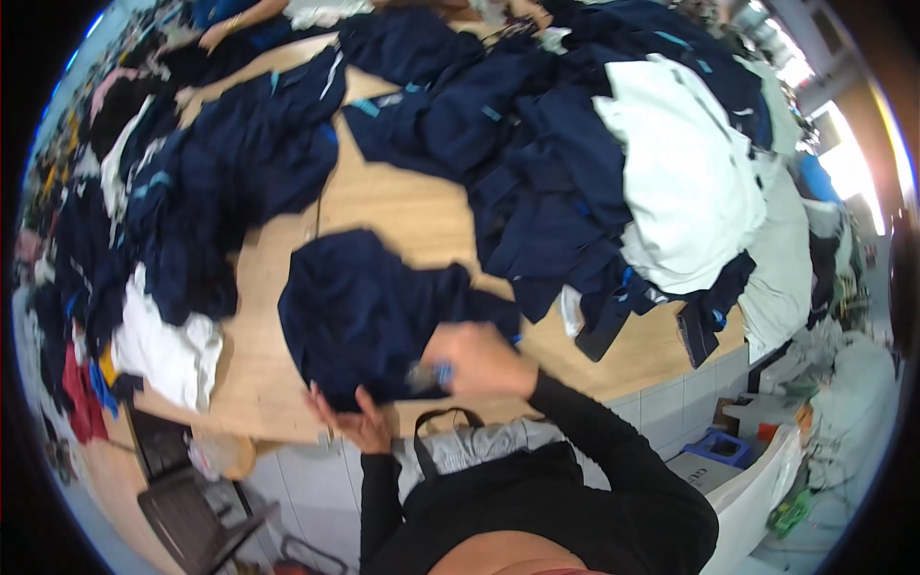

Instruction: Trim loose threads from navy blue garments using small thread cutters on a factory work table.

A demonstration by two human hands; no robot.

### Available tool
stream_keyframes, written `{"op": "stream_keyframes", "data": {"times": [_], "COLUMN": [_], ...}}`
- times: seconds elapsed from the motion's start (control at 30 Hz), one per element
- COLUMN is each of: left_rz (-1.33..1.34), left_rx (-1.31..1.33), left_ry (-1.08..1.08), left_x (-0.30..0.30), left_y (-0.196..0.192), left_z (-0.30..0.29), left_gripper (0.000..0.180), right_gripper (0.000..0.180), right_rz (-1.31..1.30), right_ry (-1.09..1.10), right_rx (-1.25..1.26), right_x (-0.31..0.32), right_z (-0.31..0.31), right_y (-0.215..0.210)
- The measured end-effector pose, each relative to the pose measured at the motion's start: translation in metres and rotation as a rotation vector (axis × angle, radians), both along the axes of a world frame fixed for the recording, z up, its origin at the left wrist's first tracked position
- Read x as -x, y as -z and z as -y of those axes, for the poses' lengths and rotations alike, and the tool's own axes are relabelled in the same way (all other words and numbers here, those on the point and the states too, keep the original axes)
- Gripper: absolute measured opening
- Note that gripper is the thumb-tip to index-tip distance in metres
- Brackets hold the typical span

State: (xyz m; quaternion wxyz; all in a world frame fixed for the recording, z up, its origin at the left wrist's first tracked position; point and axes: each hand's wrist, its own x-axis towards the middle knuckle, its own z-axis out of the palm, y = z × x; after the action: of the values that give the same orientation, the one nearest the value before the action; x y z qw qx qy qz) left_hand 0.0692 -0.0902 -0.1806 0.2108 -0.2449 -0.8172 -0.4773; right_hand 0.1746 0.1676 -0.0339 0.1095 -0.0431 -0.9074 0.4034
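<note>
A dark navy garment [350, 307] lies bunched on the wooden table in front of me. At its near edge is my left hand [350, 422], fingers spread and touching the cloth. My right hand [479, 362] is closed over the garment's near right side, blurred by motion. From its fist a small blue-and-metal tool [431, 375] sticks out toward the left; its exact kind is too smeared to make out.
Piles of navy garments [230, 153] cover the table's left and far right, with a white garment [685, 172] on top at right. Another white one [172, 345] hangs over the left edge. A brown chair [196, 508] stands below. Across the table shows another person's hand [216, 36].
</note>
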Motion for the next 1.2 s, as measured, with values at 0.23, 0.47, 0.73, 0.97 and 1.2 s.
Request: {"op": "stream_keyframes", "data": {"times": [0.23,0.47,0.73,0.97,1.2], "left_rz": [-0.012,0.053,0.096,0.092,0.67], "left_rx": [-0.005,0.027,0.126,0.025,-0.131], "left_ry": [0.081,0.107,0.078,0.277,0.741], "left_x": [-0.002,-0.003,0.012,0.01,-0.005], "left_y": [-0.007,-0.009,-0.025,-0.057,-0.105], "left_z": [0.012,-0.003,-0.005,-0.087,-0.139], "left_gripper": [0.067,0.068,0.078,0.081,0.045], "right_gripper": [0.034,0.04,0.016,0.025,0.024], "right_rz": [-0.408,-1.238,-0.306,-0.15,-0.01], "right_ry": [0.437,1.892,1.153,0.838,0.485], "right_rx": [0.353,-0.936,-0.431,0.193,0.209], "right_x": [-0.049,-0.203,-0.15,-0.106,-0.107], "right_z": [-0.076,-0.201,-0.107,-0.041,-0.03], "right_y": [-0.152,-0.236,-0.027,0.014,0.075]}}
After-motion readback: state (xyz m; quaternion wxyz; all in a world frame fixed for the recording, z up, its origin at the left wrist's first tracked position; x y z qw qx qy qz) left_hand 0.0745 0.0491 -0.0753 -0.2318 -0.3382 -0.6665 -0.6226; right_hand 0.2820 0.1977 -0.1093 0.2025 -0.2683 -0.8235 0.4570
